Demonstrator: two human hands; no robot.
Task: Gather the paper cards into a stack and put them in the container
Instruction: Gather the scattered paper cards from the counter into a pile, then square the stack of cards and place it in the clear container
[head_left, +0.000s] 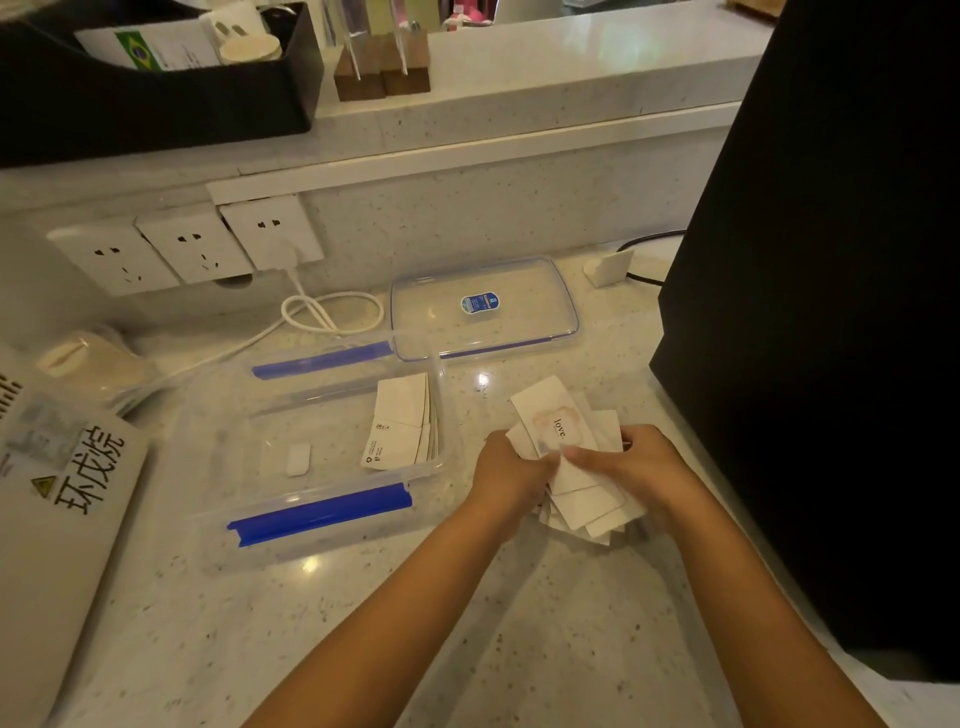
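- The surface (519, 623) is pale speckled stone, glossy under overhead light, with a raised ledge (545, 67) of the same stone behind it.
- Both hands meet right of centre: the left hand (511, 475) and right hand (636, 470) are closed around a loose, fanned bunch of cards (558, 431); the top one reads "love."
- A clear container (332, 452) with blue clips lies open just left of the hands, and a second stack of cards (402, 421) leans against its right wall.
- Its clear lid (485, 306) lies flat behind it, near the back wall.
- Three wall sockets (192, 249) sit at left, a white cable (327, 312) looping down from one.
- A black box (156, 93) stands on the ledge; a large dark shape (831, 312), perhaps a screen's back, fills the right.
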